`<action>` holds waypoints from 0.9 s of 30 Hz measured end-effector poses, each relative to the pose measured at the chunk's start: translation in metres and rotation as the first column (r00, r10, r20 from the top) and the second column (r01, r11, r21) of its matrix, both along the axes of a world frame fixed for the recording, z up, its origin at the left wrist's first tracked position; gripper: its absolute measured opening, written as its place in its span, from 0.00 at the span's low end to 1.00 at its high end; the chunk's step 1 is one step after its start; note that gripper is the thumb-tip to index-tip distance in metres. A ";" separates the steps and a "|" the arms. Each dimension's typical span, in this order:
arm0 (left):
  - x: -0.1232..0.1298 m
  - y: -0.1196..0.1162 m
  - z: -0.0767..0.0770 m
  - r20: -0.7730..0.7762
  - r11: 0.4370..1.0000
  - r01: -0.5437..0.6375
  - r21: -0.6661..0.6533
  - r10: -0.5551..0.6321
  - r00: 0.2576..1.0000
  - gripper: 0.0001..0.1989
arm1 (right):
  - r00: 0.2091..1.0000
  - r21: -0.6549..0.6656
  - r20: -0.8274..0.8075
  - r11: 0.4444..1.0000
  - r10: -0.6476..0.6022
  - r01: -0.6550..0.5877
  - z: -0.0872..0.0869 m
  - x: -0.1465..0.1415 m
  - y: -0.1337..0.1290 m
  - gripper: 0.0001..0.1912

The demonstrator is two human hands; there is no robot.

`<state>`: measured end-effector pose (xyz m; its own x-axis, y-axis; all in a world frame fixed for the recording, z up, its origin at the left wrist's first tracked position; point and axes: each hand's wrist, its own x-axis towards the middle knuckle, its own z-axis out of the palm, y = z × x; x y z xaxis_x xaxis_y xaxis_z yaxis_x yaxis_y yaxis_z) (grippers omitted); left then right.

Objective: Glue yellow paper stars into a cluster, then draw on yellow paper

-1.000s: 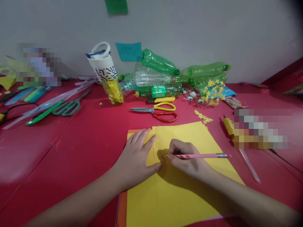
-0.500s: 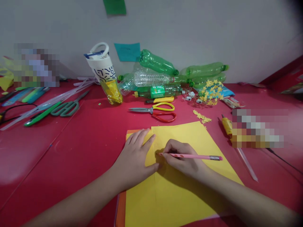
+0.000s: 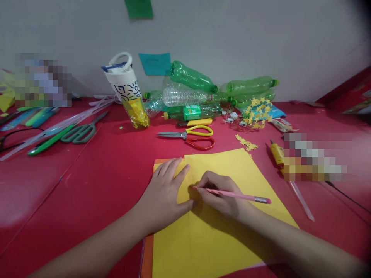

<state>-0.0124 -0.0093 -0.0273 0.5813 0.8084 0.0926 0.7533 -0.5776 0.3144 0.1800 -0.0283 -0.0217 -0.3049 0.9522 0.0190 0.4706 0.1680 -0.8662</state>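
Note:
A pink pencil (image 3: 240, 195) with an eraser end is pinched in my right hand (image 3: 222, 193), its tip at the yellow paper (image 3: 220, 243). The eraser end points right and slightly towards me. My left hand (image 3: 165, 193) lies flat on the paper's left part, fingers spread, thumb near the pencil tip. A faint line runs down the yellow sheet below my left thumb. Orange paper (image 3: 148, 255) shows from under the yellow along its left edge. Whether a fresh mark lies under the tip is too small to tell.
Beyond the paper lie scissors with yellow and red handles (image 3: 199, 136), a yellow cutter (image 3: 199, 122) and small yellow stars (image 3: 246, 143). Several plastic bottles (image 3: 191, 96) and a white-topped tumbler (image 3: 126, 88) stand or lie by the wall. Grey-green scissors (image 3: 81, 133) are left; a yellow glue gun (image 3: 277, 154) is right.
The pencil's eraser end has dipped slightly towards me, with its tip staying at nearly the same spot. My left hand stays in place on the paper.

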 end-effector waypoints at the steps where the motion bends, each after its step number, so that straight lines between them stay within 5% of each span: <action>1: 0.000 0.000 0.000 0.000 1.000 0.001 0.000 -0.001 1.000 0.36 | 1.000 0.003 0.000 1.000 -0.012 0.012 0.000 0.000 0.000 0.04; 27: -0.001 0.000 0.000 -0.001 1.000 0.003 0.000 -0.003 1.000 0.37 | 0.988 -0.014 -0.017 0.988 -0.155 0.155 -0.005 0.002 -0.004 0.06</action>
